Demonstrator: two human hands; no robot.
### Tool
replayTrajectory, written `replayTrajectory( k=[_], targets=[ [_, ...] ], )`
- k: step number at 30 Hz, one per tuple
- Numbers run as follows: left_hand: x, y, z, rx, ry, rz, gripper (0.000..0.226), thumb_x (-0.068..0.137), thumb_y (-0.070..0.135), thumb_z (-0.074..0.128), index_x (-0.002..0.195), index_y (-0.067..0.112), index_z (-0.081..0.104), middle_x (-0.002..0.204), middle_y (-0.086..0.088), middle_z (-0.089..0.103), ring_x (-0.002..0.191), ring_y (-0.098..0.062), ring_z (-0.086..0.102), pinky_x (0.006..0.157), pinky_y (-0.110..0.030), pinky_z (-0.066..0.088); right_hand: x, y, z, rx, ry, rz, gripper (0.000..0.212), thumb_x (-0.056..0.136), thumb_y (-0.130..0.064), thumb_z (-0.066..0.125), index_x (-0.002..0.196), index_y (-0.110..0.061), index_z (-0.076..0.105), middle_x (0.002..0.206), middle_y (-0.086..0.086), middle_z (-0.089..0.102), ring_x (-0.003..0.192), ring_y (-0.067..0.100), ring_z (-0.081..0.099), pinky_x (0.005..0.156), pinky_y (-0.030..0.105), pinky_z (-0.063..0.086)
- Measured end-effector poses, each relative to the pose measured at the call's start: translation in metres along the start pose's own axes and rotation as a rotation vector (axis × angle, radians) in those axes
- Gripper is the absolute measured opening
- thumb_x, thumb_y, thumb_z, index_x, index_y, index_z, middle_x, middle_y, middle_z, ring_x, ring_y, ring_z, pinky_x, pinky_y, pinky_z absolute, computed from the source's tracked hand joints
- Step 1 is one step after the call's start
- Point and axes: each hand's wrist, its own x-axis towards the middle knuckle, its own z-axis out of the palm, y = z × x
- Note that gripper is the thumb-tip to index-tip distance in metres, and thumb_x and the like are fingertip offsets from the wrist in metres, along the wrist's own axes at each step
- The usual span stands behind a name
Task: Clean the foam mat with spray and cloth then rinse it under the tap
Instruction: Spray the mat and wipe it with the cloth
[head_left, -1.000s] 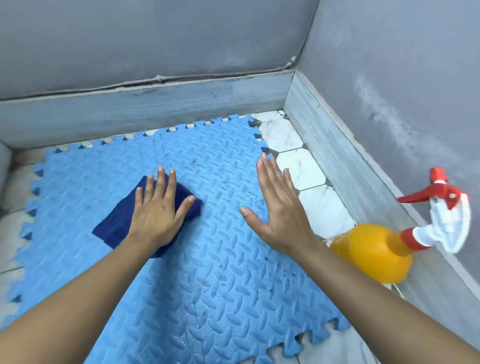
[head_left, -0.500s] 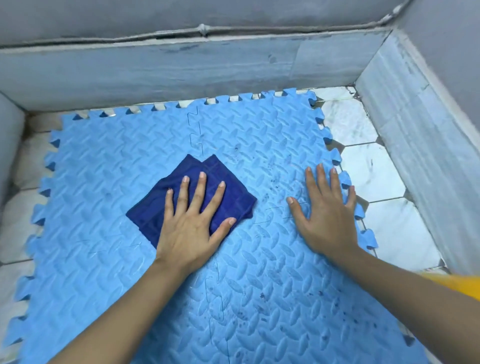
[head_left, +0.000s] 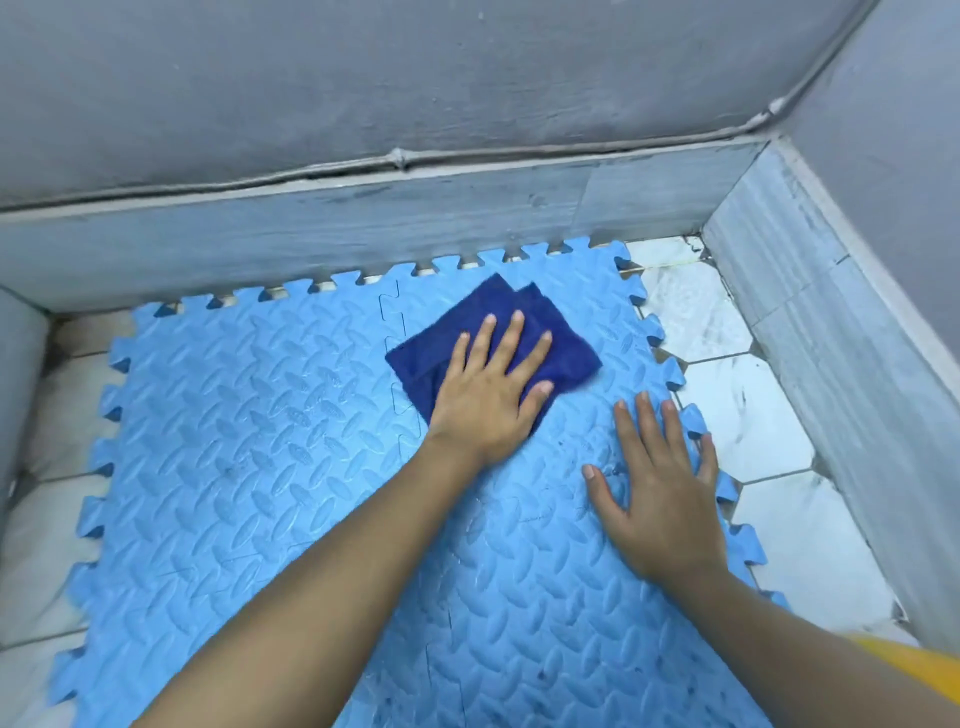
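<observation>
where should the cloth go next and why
Probably drag the left hand and cloth back toward the near right of the mat, where dark specks show, while the right hand pins the edge.

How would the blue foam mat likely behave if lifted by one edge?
The foam mat would probably feel light and bend rather than stay rigid. Its seams suggest interlocked tiles, so pieces might separate. It looks wet near the right hand, so possibly slippery.
</observation>
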Motion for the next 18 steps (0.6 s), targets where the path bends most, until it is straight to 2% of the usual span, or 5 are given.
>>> replayTrajectory(
  k=[3,8,10,15,18],
  targets=[
    [-0.081,-0.049,-0.005,-0.021,0.027,0.000,0.055,0.098,0.055,0.015,0.151,0.043,0.008,0.161,0.010,-0.005,0.148,-0.014,-0.009,0.119,-0.039,-0.005,0.000,0.001,0.000,0.018,0.006,0.003,0.075,0.092,-0.063,0.024,0.154,-0.021,0.026,0.163,-0.001,0.015,0.152,0.019,0.004,0.118,0.057,0.010],
    [-0.034,-0.162,-0.036,-0.013,0.144,-0.588,0.059,0.098,0.055,0.021,0.152,0.034,0.014,0.162,0.000,0.005,0.148,-0.023,0.002,0.119,-0.046,0.003,0.000,0.004,0.002,0.028,0.013,-0.001,0.076,0.091,-0.064,0.023,0.153,-0.021,0.028,0.162,0.001,0.019,0.151,0.020,0.007,0.117,0.058,0.012],
    [-0.025,-0.157,-0.034,-0.018,0.149,-0.679,0.062,0.097,0.056,0.019,0.153,0.032,0.009,0.162,-0.002,0.001,0.148,-0.026,-0.003,0.119,-0.047,-0.001,0.001,0.002,0.002,0.030,0.016,0.004,0.076,0.091,-0.064,0.024,0.153,-0.021,0.028,0.162,0.001,0.019,0.151,0.020,0.008,0.117,0.058,0.012],
    [-0.108,-0.063,-0.007,0.029,0.018,-0.083,0.056,0.098,0.051,0.013,0.152,0.038,0.007,0.161,0.007,-0.002,0.148,-0.019,-0.008,0.119,-0.042,-0.004,0.000,0.002,0.001,0.063,0.029,0.019,0.076,0.089,-0.065,0.023,0.153,-0.023,0.029,0.162,-0.001,0.020,0.151,0.018,0.008,0.117,0.057,0.009],
    [-0.093,-0.132,-0.024,0.041,0.067,-0.177,0.054,0.099,0.049,0.016,0.152,0.038,0.012,0.161,0.007,0.003,0.148,-0.016,0.000,0.119,-0.039,0.001,0.000,-0.001,0.000,0.092,0.043,0.021,0.076,0.089,-0.065,0.026,0.152,-0.023,0.031,0.161,-0.001,0.022,0.150,0.018,0.010,0.117,0.056,0.007]
  ],
)
